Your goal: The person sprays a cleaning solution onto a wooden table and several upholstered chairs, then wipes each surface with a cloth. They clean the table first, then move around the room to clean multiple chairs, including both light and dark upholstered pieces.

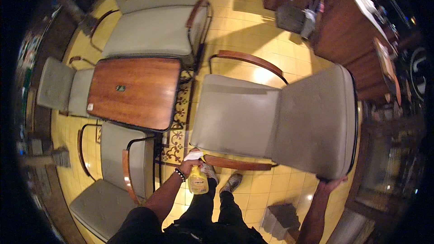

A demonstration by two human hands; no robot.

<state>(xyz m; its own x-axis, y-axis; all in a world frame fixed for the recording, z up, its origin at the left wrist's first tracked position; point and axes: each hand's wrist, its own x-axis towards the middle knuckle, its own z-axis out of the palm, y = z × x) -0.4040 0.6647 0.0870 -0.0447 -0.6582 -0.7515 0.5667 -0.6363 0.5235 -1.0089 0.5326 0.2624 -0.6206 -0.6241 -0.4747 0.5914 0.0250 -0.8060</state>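
My left hand [192, 161], with a beaded bracelet at its wrist, is closed round the neck of a yellow spray bottle [198, 181] with a white trigger head. It is beside the front end of the near wooden armrest [237, 162] of a large grey padded armchair [239, 113]. Whether it also touches that armrest, I cannot tell. At the near corner of the chair's backrest [316, 117], my right hand [332, 184] grips the frame edge, its fingers partly hidden behind it.
A low wooden table [135, 92] stands to the left on a patterned floor strip [174, 147]. Round it are a grey two-seater [149, 29], a small chair [56, 83] and another armchair [108, 208]. A wooden counter [350, 31] is at far right; a grey box-like object [280, 221] stands near my feet.
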